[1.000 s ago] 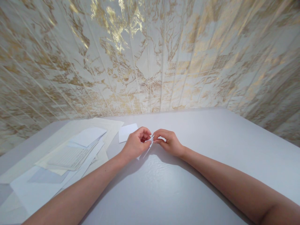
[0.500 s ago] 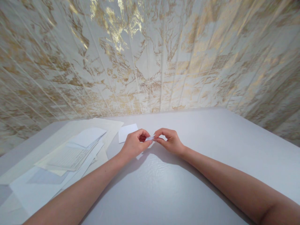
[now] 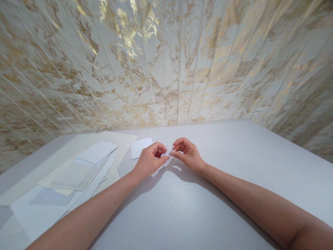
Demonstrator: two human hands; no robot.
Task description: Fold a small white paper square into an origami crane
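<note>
Between my two hands is a small folded piece of white paper point(image 3: 167, 153), held a little above the table. My left hand point(image 3: 150, 159) pinches its left end between thumb and fingers. My right hand point(image 3: 189, 155) has its thumb and a finger at the paper's right end, with the other fingers curled and slightly raised. Much of the paper is hidden by the fingers. Just behind my left hand lies a flat white sheet point(image 3: 139, 147) on the table.
On the left, a pile of papers point(image 3: 75, 173) spreads over larger cream sheets point(image 3: 123, 140); some carry lined print. The pale table point(image 3: 166, 215) ends at a wall point(image 3: 166, 62) with gold-patterned covering.
My right hand's fingers have lifted and opened a little from the paper, while its thumb stays near the end. My left hand has barely moved.
</note>
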